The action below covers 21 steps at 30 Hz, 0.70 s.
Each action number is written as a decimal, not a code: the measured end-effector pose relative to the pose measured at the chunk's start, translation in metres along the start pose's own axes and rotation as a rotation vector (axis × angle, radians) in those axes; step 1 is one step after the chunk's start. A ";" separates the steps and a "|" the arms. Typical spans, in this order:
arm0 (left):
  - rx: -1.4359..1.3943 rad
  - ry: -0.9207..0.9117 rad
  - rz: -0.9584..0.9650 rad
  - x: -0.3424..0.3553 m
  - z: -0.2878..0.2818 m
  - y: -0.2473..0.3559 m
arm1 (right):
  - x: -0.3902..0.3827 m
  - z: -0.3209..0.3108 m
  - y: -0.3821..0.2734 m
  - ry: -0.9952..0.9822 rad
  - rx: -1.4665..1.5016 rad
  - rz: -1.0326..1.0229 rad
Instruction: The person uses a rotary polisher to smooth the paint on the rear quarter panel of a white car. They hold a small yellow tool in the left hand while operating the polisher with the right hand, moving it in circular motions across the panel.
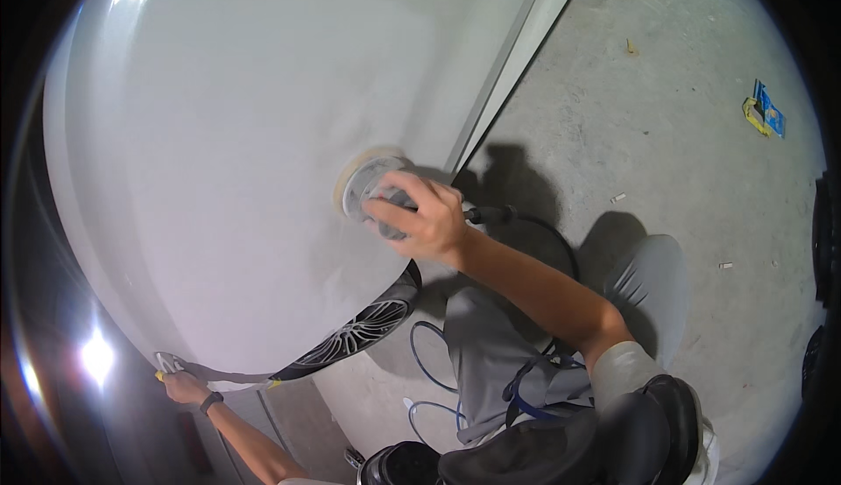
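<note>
My right hand (pixel 425 218) is closed round the grey body of a round sander (pixel 368 183). Its pale tan pad lies against a light grey car body panel (pixel 219 161), close to the panel's lower edge. From the sander a dark hose (pixel 534 219) runs back past my forearm. At the far left corner of the panel, my left hand (pixel 184 387) has its fingers curled round a small greyish-white piece (pixel 166 362) with a bit of yellow on it. What that piece is, I cannot make out. A dark band circles my left wrist.
Below the panel's edge shows a dark spoked wheel (pixel 368 327). Blue hose (pixel 425 358) loops beside my grey-clad leg. On the concrete floor (pixel 613 117) lie a blue and yellow wrapper (pixel 766 110) and small scraps. A bright lamp (pixel 96 358) shines at the left.
</note>
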State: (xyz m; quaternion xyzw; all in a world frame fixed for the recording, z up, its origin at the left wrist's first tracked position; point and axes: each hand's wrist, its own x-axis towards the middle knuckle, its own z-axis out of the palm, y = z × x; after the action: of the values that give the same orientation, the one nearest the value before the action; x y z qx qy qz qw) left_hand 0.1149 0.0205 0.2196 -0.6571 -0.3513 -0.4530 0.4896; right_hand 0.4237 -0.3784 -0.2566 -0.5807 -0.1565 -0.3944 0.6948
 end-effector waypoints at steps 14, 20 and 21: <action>-0.023 0.033 -0.024 -0.003 0.009 -0.004 | 0.095 -0.037 0.045 0.082 -0.100 0.206; 0.104 0.016 0.106 -0.001 0.004 0.001 | 0.055 -0.015 0.011 -0.124 -0.022 -0.030; 0.026 0.021 0.068 -0.001 0.001 0.004 | 0.065 -0.022 0.023 -0.062 -0.044 0.019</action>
State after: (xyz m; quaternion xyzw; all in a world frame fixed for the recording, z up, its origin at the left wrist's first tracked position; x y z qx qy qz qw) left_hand 0.1189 0.0205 0.2170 -0.6574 -0.3293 -0.4382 0.5171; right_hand 0.4772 -0.4225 -0.2343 -0.6091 -0.1636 -0.3728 0.6806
